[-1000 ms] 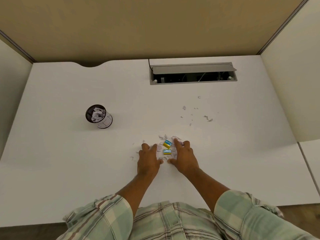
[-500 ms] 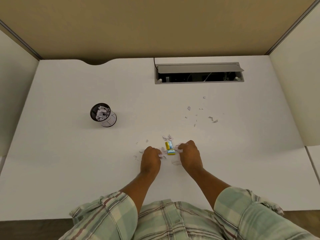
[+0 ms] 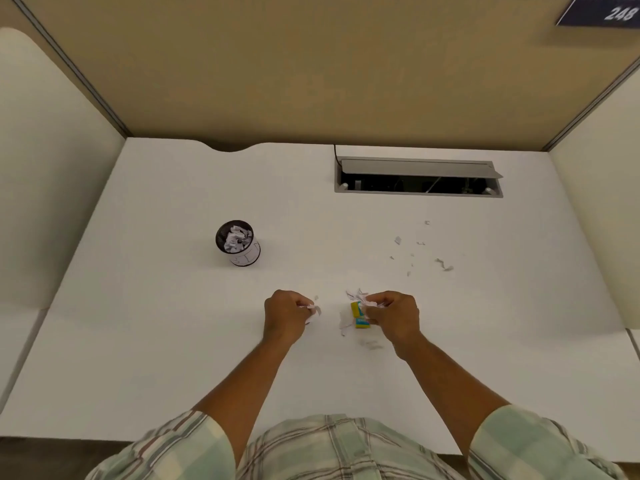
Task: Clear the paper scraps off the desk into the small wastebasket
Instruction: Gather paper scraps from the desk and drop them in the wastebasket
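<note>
My left hand (image 3: 285,315) is closed around white paper scraps (image 3: 313,308) that stick out by its fingers. My right hand (image 3: 393,315) is closed on more white scraps, with yellow and teal pieces (image 3: 356,315) right beside its fingers; whether it grips those I cannot tell. A few white bits (image 3: 344,322) lie on the white desk (image 3: 173,341) between the hands. Further small scraps (image 3: 443,264) are scattered to the far right. The small black mesh wastebasket (image 3: 239,242), with crumpled paper inside, stands to the far left of my left hand.
An open grey cable hatch (image 3: 419,176) is set into the desk at the back right, with a black cord beside it. Tan and cream partition panels close off the back and both sides. The desk's front edge lies at my plaid shirt.
Both hands went from flat on the scrap pile to closed fists holding paper, and they have moved apart. The pile between them has shrunk. The view has tilted upward.
</note>
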{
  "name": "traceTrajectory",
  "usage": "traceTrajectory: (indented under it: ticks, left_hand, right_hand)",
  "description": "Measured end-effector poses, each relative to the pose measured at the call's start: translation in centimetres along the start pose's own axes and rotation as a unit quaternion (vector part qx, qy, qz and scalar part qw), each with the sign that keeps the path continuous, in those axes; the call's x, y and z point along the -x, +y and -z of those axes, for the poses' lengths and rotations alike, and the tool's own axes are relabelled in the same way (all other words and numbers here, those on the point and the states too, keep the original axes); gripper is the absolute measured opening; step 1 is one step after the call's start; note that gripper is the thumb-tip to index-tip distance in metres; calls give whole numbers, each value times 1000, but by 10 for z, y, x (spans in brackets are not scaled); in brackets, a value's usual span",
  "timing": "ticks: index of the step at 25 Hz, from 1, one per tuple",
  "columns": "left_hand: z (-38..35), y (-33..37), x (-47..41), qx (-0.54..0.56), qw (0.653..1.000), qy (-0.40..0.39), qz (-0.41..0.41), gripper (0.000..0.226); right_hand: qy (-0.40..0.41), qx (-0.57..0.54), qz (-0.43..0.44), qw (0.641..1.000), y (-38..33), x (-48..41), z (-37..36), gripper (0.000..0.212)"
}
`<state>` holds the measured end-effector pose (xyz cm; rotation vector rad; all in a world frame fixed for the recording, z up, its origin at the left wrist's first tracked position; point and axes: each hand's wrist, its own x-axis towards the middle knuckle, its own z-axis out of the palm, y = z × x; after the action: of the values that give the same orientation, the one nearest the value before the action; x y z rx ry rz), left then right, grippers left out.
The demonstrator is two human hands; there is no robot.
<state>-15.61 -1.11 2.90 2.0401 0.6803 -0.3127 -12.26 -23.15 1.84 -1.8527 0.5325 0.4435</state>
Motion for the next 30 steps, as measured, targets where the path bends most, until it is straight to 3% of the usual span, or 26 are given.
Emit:
traceTrajectory:
  ticks: [6,8,13,16,21,25,30]
  left_hand:
    - [73,8,-26,43,996,83,-9,9]
    - [96,7,-40,38,992,115,-19,1]
    - [141,14,-83,37,983,181,-5,13]
    - [154,21,-108,38,984,173,2,8]
    - [173,19,-131,-6,998,66,7,6]
    - [189,13,-145,20,997,72,14,32]
    - [194,-2,-154,46,995,89,17,24]
  right_hand:
    - [-98,-74,61,991,-78,14,-84,13]
    - [-115,-56,72,989,-104,16,-114,13]
    - [-119,37,108,986,-155,4,-186,16]
    - [-110,85,134,981,-173,-9,-215,19]
    - [-105,147,148,972,-186,-29,-234,20]
    - [-100,203,179,957,-186,-36,-241,18]
    - [-146,308,256,904,-186,-33,-258,24]
